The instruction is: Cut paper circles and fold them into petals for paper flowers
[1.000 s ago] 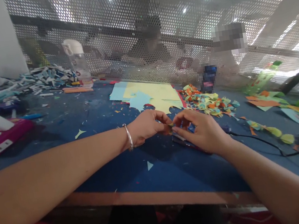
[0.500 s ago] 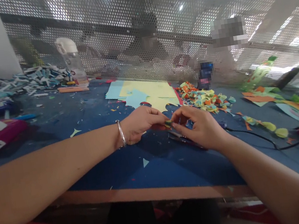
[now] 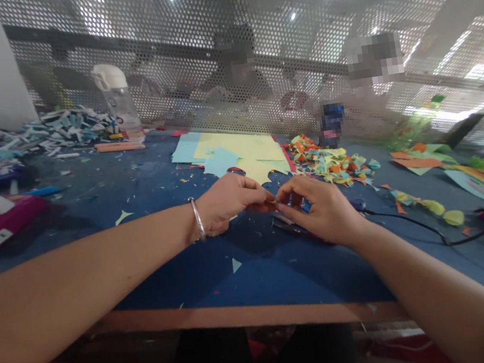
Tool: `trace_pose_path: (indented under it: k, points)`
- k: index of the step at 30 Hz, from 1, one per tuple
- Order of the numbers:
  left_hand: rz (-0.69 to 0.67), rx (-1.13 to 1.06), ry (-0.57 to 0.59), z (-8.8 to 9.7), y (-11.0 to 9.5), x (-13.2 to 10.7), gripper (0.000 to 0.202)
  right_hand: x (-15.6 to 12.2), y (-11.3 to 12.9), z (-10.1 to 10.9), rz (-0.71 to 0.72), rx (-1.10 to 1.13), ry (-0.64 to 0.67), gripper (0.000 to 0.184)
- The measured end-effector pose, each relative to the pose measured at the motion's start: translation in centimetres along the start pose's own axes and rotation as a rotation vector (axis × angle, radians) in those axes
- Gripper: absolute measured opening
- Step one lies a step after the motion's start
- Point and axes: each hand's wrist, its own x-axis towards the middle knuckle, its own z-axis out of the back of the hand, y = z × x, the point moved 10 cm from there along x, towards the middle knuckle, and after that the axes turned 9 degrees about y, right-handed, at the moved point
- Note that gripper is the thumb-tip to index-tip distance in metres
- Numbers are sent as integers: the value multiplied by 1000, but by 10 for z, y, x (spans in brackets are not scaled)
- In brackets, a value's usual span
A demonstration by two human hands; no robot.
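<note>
My left hand (image 3: 236,199), with a silver bangle (image 3: 197,218) at the wrist, is closed in a pinch. My right hand (image 3: 318,203) meets it fingertip to fingertip, also pinching. Between them shows a sliver of a small yellowish paper piece (image 3: 273,201); the fingers hide most of it. Under my right hand lies a partly covered tool with a metallic edge (image 3: 285,221), its kind unclear. Just beyond the hands are sheets of yellow paper (image 3: 250,147) and light blue paper (image 3: 186,148) with cut-out edges.
A heap of colourful folded paper bits (image 3: 334,158) sits behind my right hand. Further right are paper scraps (image 3: 420,159), yellow paper rounds (image 3: 453,218) and a black cable (image 3: 411,218). At left stand a water bottle (image 3: 120,99) and a magenta power strip (image 3: 7,224). A perforated screen (image 3: 148,44) closes the back.
The fingertips have shifted slightly around the paper piece, and less of it shows now. Both arms stay almost in place.
</note>
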Motion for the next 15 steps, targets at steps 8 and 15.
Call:
trace_pose_path:
  k: [8,15]
  points:
    - [-63,67,22,-1,-5,0,18,1,-8,0,-20,20,-52,7]
    - [-58,-23,51,-6,-8,-2,7,0,-11,7,-44,41,-130,8]
